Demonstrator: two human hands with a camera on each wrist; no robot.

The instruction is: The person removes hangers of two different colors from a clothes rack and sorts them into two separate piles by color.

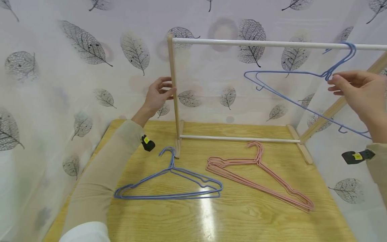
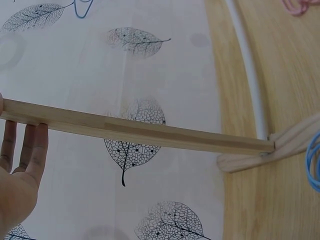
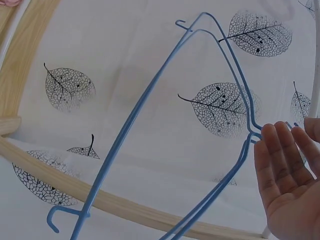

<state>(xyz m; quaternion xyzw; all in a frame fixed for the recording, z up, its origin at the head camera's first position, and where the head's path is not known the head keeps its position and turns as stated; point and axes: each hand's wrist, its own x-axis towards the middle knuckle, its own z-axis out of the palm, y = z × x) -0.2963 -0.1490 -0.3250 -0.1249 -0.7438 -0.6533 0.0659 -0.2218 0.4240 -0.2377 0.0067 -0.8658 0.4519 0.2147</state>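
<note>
My left hand [image 1: 158, 92] grips the upright wooden post [image 1: 173, 67] at the rack's left end. In the left wrist view its fingers pass behind the post [image 2: 135, 131], with the thumb at the frame edge. A pair of blue clothes hangers [image 1: 290, 97] has its hooks over the white top rail [image 1: 257, 43]. At their neck are the fingertips of my right hand [image 1: 359, 89]. The right wrist view shows these fingers straight, the palm [image 3: 292, 200] facing the camera, and the blue hangers [image 3: 132, 117] reaching out beside it.
Blue hangers [image 1: 169, 197] lie on the wooden table [image 1: 169, 222], near the rack's left foot [image 1: 177, 148]. Stacked pink hangers [image 1: 257, 183] lie to their right. A lower white bar [image 1: 242, 138] joins the feet. Leaf-patterned sheeting [image 1: 205, 111] surrounds the table.
</note>
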